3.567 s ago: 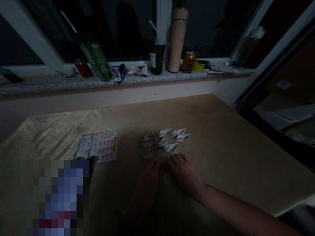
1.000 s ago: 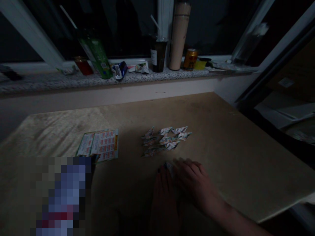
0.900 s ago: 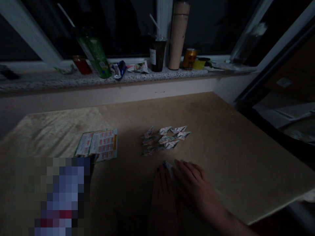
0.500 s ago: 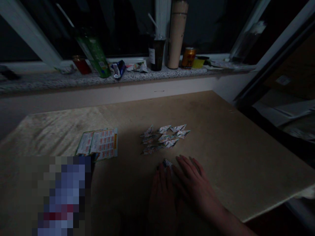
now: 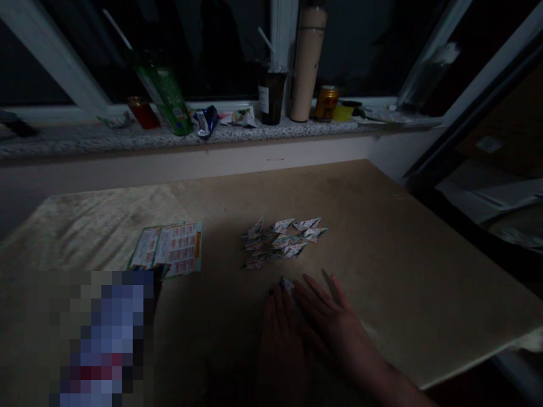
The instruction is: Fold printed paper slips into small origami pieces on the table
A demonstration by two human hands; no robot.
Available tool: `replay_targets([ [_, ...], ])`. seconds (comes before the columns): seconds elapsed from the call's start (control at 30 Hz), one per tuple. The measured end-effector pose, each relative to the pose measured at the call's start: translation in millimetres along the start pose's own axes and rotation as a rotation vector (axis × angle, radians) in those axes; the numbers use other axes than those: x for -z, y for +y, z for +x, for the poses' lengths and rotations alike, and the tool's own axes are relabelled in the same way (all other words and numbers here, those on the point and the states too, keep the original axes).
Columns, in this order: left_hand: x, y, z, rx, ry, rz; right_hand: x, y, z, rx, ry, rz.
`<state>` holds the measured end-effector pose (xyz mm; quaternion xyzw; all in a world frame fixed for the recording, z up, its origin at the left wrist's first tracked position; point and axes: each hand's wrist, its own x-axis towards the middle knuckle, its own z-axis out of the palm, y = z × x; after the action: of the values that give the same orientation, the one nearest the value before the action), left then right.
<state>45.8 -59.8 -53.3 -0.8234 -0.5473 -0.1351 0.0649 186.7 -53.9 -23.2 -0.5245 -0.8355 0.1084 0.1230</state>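
A small piece of folded printed paper (image 5: 287, 284) lies on the tabletop between my hands; most of it is hidden under my fingers. My left hand (image 5: 282, 333) rests flat, its fingers stretched forward along the paper's left side. From the right, my right hand (image 5: 331, 311) lies over the paper's right side, palm down with fingers spread. Just beyond my fingertips sits a cluster of several folded paper figures (image 5: 288, 240), pointed at the ends and made from printed sheets.
Printed sheets (image 5: 169, 249) lie on the table (image 5: 360, 209) at left, beside a pixelated, blurred-out patch (image 5: 110, 333). On the granite sill (image 5: 229, 134) stand a green bottle (image 5: 167, 102), a dark cup with straw (image 5: 271, 96), a tall flask (image 5: 307, 68) and an orange can (image 5: 326, 103).
My right hand has shifted slightly left over the folded paper, covering more of it. The cluster of paper figures stays in place. The whole view has tilted a little.
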Motion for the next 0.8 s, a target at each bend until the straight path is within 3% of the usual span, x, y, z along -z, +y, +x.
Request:
replay_targets([
  [0.33,-4,-1,-1,-0.021,0.056,0.038,15,20,12,0.217,-0.133,0.138],
  [0.53,-5,-2,-2,-0.040,0.048,0.048,17,22,12,0.195,-0.145,0.168],
  [0.8,-1,-2,1,-0.071,0.010,0.078,8,11,5,0.135,-0.027,0.048],
])
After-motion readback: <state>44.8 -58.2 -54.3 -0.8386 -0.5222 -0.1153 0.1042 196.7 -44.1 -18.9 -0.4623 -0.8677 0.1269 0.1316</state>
